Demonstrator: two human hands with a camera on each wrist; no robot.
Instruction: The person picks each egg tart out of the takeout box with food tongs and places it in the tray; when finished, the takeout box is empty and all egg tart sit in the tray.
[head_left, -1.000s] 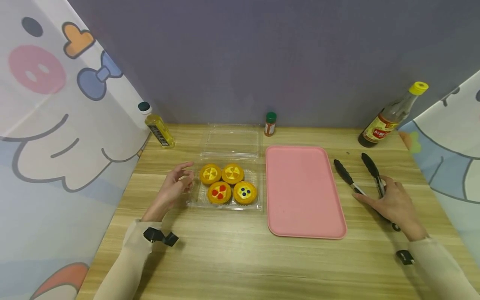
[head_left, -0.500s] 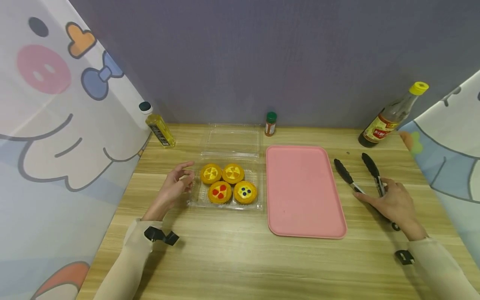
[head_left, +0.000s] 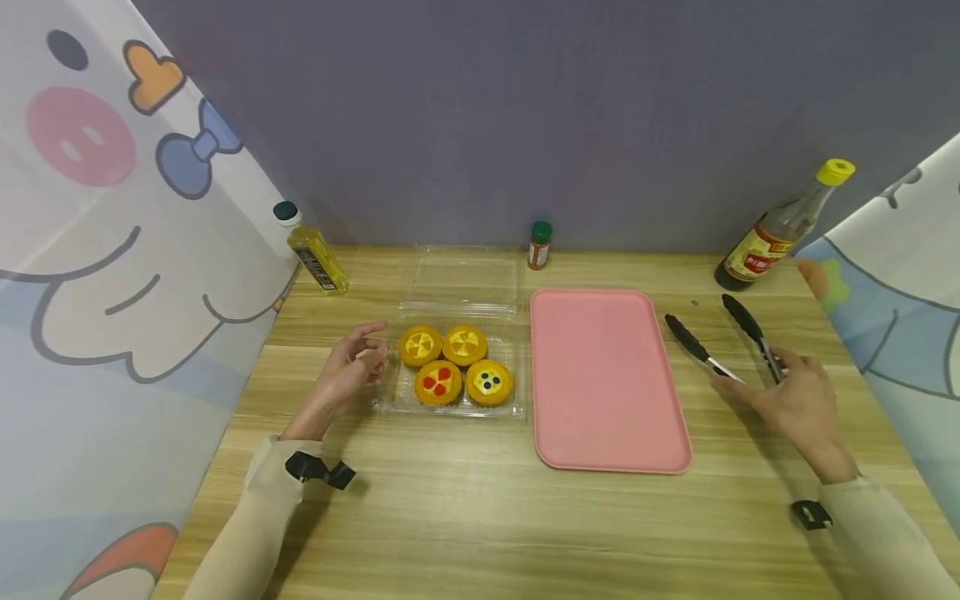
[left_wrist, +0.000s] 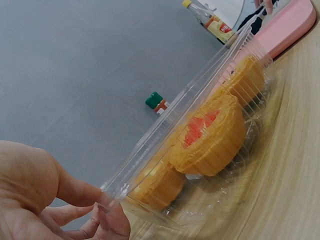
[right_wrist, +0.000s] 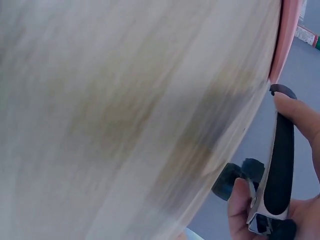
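Note:
In the head view my left hand [head_left: 348,371] is at the left side of a clear plastic box [head_left: 504,333]. Thumb and fingers pinch the box's rim in the left wrist view. Several small tarts sit inside: two with yellow wedges, one red-topped tart [head_left: 438,382] and one blue-dotted tart [head_left: 490,382]. To the right, my right hand [head_left: 798,408] grips metal tongs [head_left: 686,336] with black-covered tips, which are spread apart and point away from me. The right wrist view has the tongs' black arm [right_wrist: 280,170] between thumb and fingers.
A pink tray [head_left: 607,379] lies between box and tongs. The box's clear lid [head_left: 465,279] is folded back behind it. Along the back stand an oil bottle [head_left: 318,260], a green-capped spice jar [head_left: 539,245] and a yellow-capped sauce bottle [head_left: 765,242].
My right hand has shifted slightly with the tongs, whose ring end is now out of sight beneath the hand. My left hand and the box stay put.

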